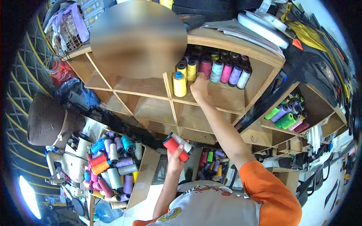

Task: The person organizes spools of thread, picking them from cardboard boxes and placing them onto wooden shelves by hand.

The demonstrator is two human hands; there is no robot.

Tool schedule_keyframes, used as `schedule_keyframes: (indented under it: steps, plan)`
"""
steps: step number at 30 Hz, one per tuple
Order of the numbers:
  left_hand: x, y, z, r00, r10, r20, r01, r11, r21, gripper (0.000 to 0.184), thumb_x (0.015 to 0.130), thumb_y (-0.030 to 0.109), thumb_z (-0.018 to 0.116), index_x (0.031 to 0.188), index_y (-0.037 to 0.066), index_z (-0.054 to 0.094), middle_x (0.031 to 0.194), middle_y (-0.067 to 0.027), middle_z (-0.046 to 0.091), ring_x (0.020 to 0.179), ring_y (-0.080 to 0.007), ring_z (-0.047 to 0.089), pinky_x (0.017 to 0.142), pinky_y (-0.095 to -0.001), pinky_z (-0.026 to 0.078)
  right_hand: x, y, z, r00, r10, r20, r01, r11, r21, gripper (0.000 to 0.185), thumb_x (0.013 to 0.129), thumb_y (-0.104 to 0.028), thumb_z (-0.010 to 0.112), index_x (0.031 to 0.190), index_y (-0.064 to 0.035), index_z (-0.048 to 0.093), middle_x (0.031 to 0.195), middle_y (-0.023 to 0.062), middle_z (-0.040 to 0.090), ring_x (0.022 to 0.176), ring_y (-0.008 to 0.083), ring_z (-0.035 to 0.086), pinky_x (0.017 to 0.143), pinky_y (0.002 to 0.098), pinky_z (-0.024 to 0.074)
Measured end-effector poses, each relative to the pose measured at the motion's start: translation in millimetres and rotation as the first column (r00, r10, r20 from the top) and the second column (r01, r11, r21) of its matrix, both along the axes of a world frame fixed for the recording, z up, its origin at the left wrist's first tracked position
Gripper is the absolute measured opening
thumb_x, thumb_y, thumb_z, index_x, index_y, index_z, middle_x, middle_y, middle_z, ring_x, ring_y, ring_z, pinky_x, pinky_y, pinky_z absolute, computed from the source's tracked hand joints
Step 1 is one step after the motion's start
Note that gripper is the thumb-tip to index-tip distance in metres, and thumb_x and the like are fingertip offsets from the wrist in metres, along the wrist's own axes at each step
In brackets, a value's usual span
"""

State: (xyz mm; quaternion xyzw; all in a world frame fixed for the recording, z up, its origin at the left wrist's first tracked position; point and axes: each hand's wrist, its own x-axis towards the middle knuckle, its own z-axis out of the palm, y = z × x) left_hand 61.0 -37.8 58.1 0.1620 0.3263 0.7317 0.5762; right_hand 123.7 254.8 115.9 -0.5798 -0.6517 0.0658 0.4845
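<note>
The left hand [175, 160] grips a slanting red spool [174, 146] and white spool [181, 141] below the right hand [199, 89], whose grip beside an upright magenta spool [205, 67] I can't make out.

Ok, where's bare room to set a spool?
Shelf floor right of the right hand, fronting the spool row; visible part of the compartment left of the front yellow spool. Crowded: the cardboard box, heaped with loose spools.
</note>
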Motion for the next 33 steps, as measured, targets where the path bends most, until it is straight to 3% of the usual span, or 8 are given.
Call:
schedule_keyframes:
  steps: [7,11,13,17,21,25,26,33]
  plan:
    - [5.8,0.8,5.0,0.997,-0.058,-0.042,0.058,0.998,0.017,0.053,0.081,0.009,0.062,0.128,0.005,0.037,0.118,-0.0134,0.054,0.107,-0.0287,0.057,0.096,-0.0435,0.044,41.2,-68.5,22.4,0.954,0.276,-0.118,-0.297,0.923,-0.245,0.028,0.077,-0.021,0.070,0.096,-0.0018,0.062,0.092,0.0158,0.066,0.087,0.0262,0.065,0.076,0.0347,0.0501]
    - [8.9,11.1,17.5,0.998,-0.056,0.041,0.056,0.998,0.016,0.049,0.077,0.005,0.065,0.122,0.003,0.044,0.111,-0.0097,0.057,0.103,-0.0235,0.058,0.090,-0.0381,0.047,85.5,-155.0,29.8,0.624,0.764,-0.164,-0.681,0.429,-0.593,0.036,0.078,-0.031,0.072,0.100,-0.0045,0.064,0.090,0.0094,0.068,0.082,0.0140,0.063,0.076,0.0287,0.0487]
    - [8.8,15.8,10.3,0.994,-0.109,0.023,0.109,0.994,0.009,0.047,0.077,0.005,0.066,0.119,0.004,0.046,0.107,-0.0084,0.058,0.099,-0.0216,0.059,0.087,-0.0366,0.048,92.2,-182.4,29.8,0.594,0.783,-0.185,-0.615,0.294,-0.731,0.045,0.075,-0.043,0.071,0.100,-0.0059,0.066,0.095,0.0160,0.068,0.091,0.0270,0.065,0.080,0.0366,0.0485]
    - [9.8,22.5,16.3,0.958,-0.285,-0.047,0.286,0.958,0.034,0.048,0.076,0.004,0.067,0.119,0.005,0.046,0.105,-0.0054,0.057,0.096,-0.0190,0.058,0.082,-0.0350,0.048,112.2,-180.4,5.6,0.640,0.699,-0.319,-0.698,0.354,-0.623,0.051,0.073,-0.041,0.073,0.103,-0.0015,0.065,0.095,0.0165,0.068,0.089,0.0249,0.064,0.081,0.0345,0.0475]
    - [18.2,26.1,35.7,0.960,-0.277,0.031,0.269,0.951,0.150,0.076,0.077,0.003,0.064,0.143,0.007,0.026,0.141,-0.0171,0.036,0.131,-0.0319,0.037,0.097,-0.0512,0.043,122.2,-169.5,17.9,0.601,0.456,-0.656,-0.788,0.475,-0.392,0.051,0.073,-0.039,0.075,0.106,-0.0004,0.065,0.098,0.0130,0.068,0.090,0.0160,0.062,0.080,0.0327,0.0466]
    - [15.1,19.2,25.6,0.944,-0.325,0.056,0.317,0.941,0.118,0.080,0.078,0.006,0.065,0.144,0.006,0.021,0.144,-0.0191,0.031,0.135,-0.0364,0.029,0.099,-0.0566,0.040,109.8,-121.0,43.9,0.768,0.436,-0.470,-0.550,0.825,-0.132,0.047,0.076,-0.035,0.074,0.106,-0.0006,0.063,0.072,0.0082,0.068,0.061,0.0115,0.060,0.059,0.0266,0.0449]
    - [15.8,15.7,24.1,0.947,-0.320,0.042,0.315,0.944,0.098,0.078,0.078,0.008,0.067,0.143,0.006,0.023,0.142,-0.0189,0.034,0.132,-0.0360,0.034,0.098,-0.0562,0.041,110.1,-100.4,45.2,0.925,0.297,-0.239,-0.360,0.885,-0.295,0.043,0.077,-0.031,0.074,0.104,-0.0006,0.063,0.069,0.0098,0.067,0.062,0.0130,0.062,0.059,0.0269,0.0459]
    - [18.2,0.8,10.1,0.953,-0.300,-0.028,0.301,0.953,0.038,0.077,0.077,0.017,0.070,0.141,0.008,0.028,0.135,-0.0181,0.042,0.127,-0.0362,0.041,0.092,-0.0546,0.045,57.7,-26.9,22.1,0.957,0.182,-0.228,-0.204,0.976,-0.075,0.035,0.074,-0.020,0.074,0.098,0.0022,0.062,0.082,0.0186,0.067,0.078,0.0293,0.067,0.069,0.0369,0.0505]
